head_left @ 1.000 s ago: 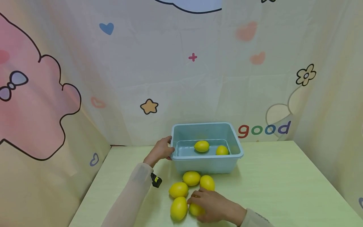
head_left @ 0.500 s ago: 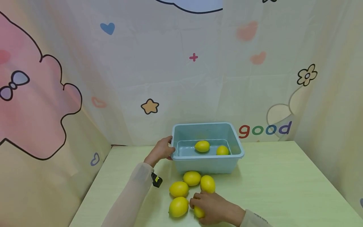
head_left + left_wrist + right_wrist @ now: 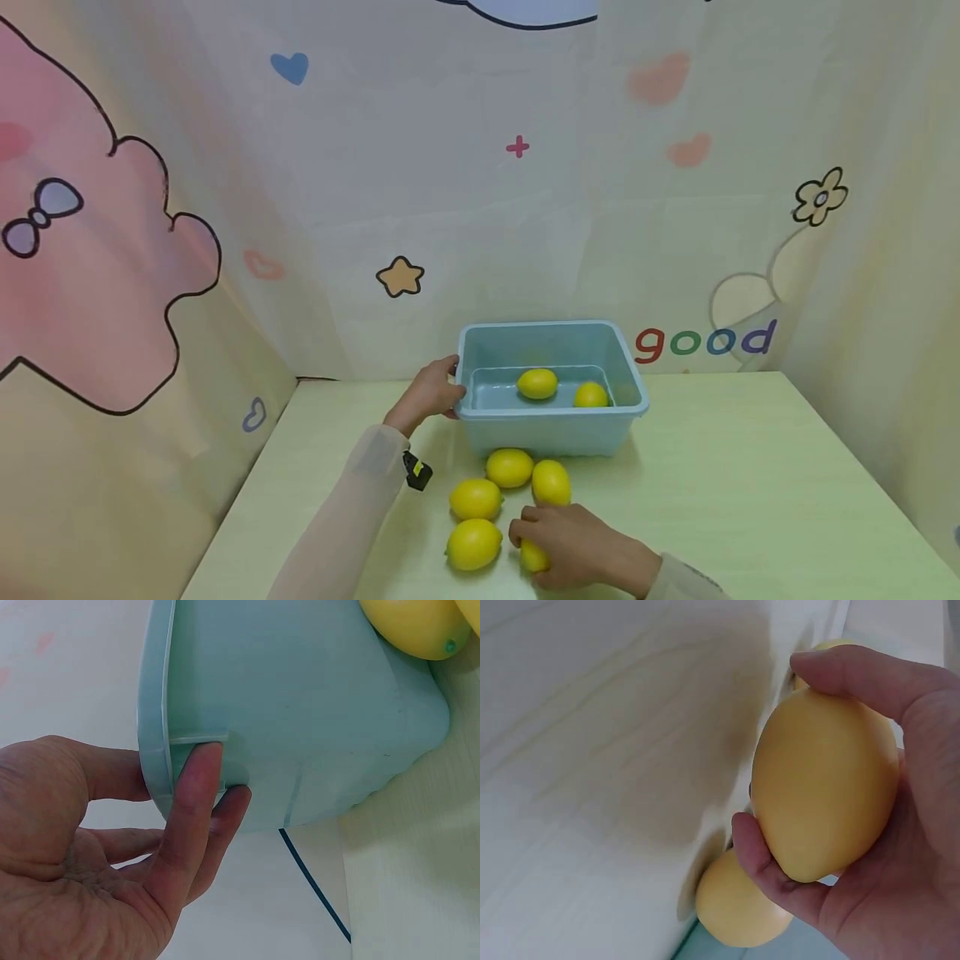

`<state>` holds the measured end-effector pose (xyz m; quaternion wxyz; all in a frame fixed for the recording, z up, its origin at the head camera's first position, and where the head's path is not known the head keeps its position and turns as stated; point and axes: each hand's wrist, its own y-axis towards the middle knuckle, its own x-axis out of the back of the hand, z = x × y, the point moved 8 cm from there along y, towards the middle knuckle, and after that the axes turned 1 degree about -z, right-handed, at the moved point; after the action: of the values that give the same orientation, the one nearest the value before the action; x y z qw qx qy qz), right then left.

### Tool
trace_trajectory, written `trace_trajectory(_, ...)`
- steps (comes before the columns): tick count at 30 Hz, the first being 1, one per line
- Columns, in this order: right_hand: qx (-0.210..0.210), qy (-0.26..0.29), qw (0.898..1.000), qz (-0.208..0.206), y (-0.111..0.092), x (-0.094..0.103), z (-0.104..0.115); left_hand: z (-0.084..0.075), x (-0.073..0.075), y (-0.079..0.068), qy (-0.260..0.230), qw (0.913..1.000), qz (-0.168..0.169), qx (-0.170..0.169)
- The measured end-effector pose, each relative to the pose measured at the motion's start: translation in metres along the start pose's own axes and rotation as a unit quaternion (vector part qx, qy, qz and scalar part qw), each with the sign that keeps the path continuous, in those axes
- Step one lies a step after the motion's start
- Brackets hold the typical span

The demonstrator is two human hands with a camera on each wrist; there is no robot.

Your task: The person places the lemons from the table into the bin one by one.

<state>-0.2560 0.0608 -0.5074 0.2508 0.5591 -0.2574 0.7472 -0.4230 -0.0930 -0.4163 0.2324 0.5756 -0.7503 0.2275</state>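
One lemon point(image 3: 474, 545) has turned sideways on the table point(image 3: 735, 483) beside printed fabric point(image 3: 450, 200).

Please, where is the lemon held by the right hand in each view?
Head: the held lemon is near the bottom, slightly right of centre, partly hidden by the right hand.
Left wrist: not in it; the lemons at upper right are others.
Right wrist: large, right of centre.
Shared landmark: table.

Behind the pale green table point(image 3: 757, 475) hangs a light curtain point(image 3: 420, 183) printed with a blue heart point(image 3: 290, 68), an orange star point(image 3: 401, 277), a flower point(image 3: 821, 198), the word "good" point(image 3: 697, 342) and, at left, a pink shape point(image 3: 90, 325).
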Motion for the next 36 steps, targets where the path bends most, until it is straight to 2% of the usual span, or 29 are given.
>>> trace_trajectory(5, -0.008, 0.008, 1.0, -0.004, 0.001, 0.007, 0.001, 0.001, 0.002, 0.0, -0.008, 1.0, 0.004, -0.003)
trace_trajectory(12, -0.016, 0.025, 1.0, -0.011, 0.001, 0.018, 0.001, 0.002, 0.003, 0.002, 0.007, 0.9999, -0.008, -0.001)
trace_trajectory(22, -0.018, 0.039, 0.999, -0.023, -0.003, 0.026, 0.002, 0.002, 0.004, -0.001, -0.002, 1.0, -0.002, -0.004)
trace_trajectory(36, -0.008, 0.008, 0.997, -0.078, -0.012, 0.053, 0.001, 0.001, 0.002, 0.0, 0.0, 1.0, -0.003, -0.004)
